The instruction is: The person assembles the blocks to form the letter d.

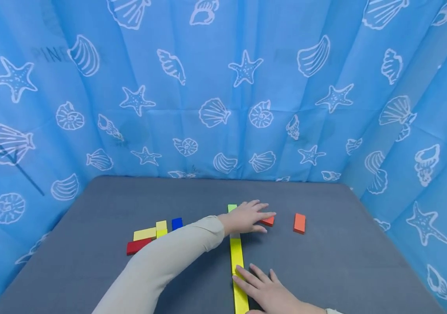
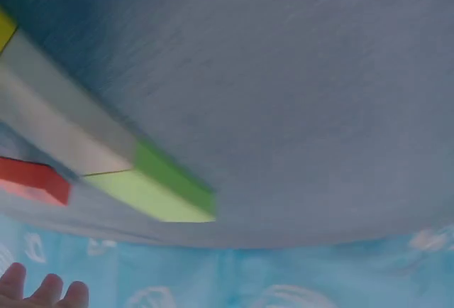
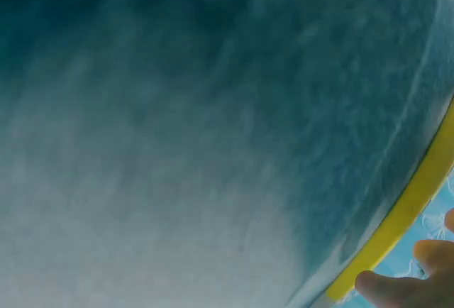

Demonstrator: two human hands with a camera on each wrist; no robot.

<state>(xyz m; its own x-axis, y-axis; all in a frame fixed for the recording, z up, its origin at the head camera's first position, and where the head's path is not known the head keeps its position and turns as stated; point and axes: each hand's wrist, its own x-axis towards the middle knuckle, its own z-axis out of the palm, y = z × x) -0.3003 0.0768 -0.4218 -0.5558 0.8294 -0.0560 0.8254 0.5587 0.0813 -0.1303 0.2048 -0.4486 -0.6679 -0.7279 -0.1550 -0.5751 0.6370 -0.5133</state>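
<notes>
A straight row of blocks runs away from me: two yellow blocks in front, a whitish block, and a light green block at the far end. My left hand reaches across the row, fingers spread, over a red-orange block that it partly hides. In the left wrist view, its fingertips show at the bottom left, holding nothing. My right hand lies beside the row at the near right, its straight fingertips at the yellow blocks. One fingertip overlaps the yellow edge in the right wrist view.
Farther right stands another orange block. On the left lie a dark red block, pale yellow blocks and a blue block, near my left sleeve. A blue shell-patterned curtain surrounds the grey table.
</notes>
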